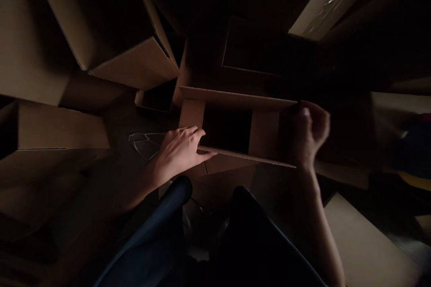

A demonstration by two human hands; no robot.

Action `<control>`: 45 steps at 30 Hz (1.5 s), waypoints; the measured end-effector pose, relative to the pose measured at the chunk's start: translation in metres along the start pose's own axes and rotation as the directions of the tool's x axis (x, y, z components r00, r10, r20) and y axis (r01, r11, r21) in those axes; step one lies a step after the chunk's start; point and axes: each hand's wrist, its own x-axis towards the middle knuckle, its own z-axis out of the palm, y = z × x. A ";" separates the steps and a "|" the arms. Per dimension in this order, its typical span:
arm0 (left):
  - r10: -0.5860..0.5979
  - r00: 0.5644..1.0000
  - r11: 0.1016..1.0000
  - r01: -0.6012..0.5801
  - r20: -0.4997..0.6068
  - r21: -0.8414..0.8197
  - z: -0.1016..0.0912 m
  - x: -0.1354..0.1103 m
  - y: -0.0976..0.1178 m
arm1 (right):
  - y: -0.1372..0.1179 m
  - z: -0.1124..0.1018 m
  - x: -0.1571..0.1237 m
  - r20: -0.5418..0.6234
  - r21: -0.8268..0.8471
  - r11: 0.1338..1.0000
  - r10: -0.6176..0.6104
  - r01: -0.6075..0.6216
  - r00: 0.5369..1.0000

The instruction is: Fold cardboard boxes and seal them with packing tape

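A cardboard box [265,132] with its flaps folded outward stands before my knees, its inside dark. My left hand [182,145] grips the box at its near left corner, fingers over the left short flap and thumb against the outside of the near long flap. Off the box's right end, close to the far flap's corner, my right hand [313,128] is raised with bent fingers, slightly blurred. Nothing shows in it, and thumb and fingers look a little apart.
Larger open cardboard boxes [134,65] crowd the left side. A taped carton [336,2] is at the upper right, and a pale cardboard panel [367,242] lies at the lower right. A loose clear strap [143,141] sits left of my left hand. Much is dark.
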 end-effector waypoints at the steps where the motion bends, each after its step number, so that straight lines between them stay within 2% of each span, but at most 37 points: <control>1: 0.001 1.000 1.000 -0.001 0.002 0.002 0.000 0.000 0.000 | -0.008 -0.008 0.000 -0.040 0.006 1.000 0.001 -0.001 0.999; 3: -0.004 1.000 1.000 0.004 0.006 0.004 -0.001 0.000 0.000 | -0.029 -0.023 -0.004 -0.032 -0.009 1.000 -0.029 0.028 0.999; 5: -0.011 1.000 1.000 0.011 0.012 0.001 0.000 0.001 0.000 | -0.054 -0.034 -0.012 -0.002 -0.087 0.988 -0.130 0.130 0.991; 7: -0.016 1.000 1.000 0.016 0.012 -0.010 0.001 0.001 -0.001 | -0.075 -0.040 -0.022 0.218 -0.243 0.938 -0.194 0.246 0.957; 9: -0.017 1.000 1.000 0.017 0.004 -0.022 0.003 0.001 -0.001 | -0.089 -0.039 -0.033 0.516 -0.381 0.850 -0.131 0.364 0.847; 11: -0.004 1.000 1.000 0.004 -0.017 -0.024 0.004 0.001 -0.002 | -0.093 -0.034 -0.041 0.709 -0.464 0.760 0.011 0.454 0.706; 13: 0.028 0.999 1.000 -0.029 -0.046 -0.011 0.006 0.002 -0.003 | -0.090 -0.028 -0.045 0.777 -0.510 0.693 0.116 0.510 0.619; 15: 0.063 0.996 0.998 -0.062 -0.068 0.008 0.006 0.002 -0.003 | -0.086 -0.023 -0.047 0.801 -0.522 0.644 0.146 0.559 0.580; 19: 0.085 0.994 0.996 -0.084 -0.076 0.013 0.005 0.001 -0.002 | -0.082 -0.016 -0.049 0.813 -0.550 0.535 0.167 0.642 0.558; 23: 0.084 0.994 0.996 -0.085 -0.069 -0.012 0.002 0.000 -0.001 | -0.084 -0.005 -0.052 0.782 -0.610 0.457 0.218 0.647 0.584; 27: 0.072 0.997 0.996 -0.074 -0.040 -0.053 -0.001 0.004 -0.002 | -0.082 0.002 -0.048 0.782 -0.604 0.484 0.208 0.633 0.587; 32: 0.045 0.999 0.997 -0.046 -0.012 -0.069 -0.002 0.008 -0.003 | -0.080 0.002 -0.042 0.803 -0.572 0.512 0.188 0.641 0.566; 38: 0.068 0.998 0.993 -0.069 -0.013 -0.092 0.001 0.008 -0.005 | -0.083 0.004 -0.038 0.817 -0.564 0.519 0.243 0.642 0.523; 45: 0.106 0.994 0.991 -0.105 0.016 -0.079 -0.004 0.011 -0.007 | -0.081 0.003 -0.031 0.847 -0.523 0.507 0.217 0.685 0.486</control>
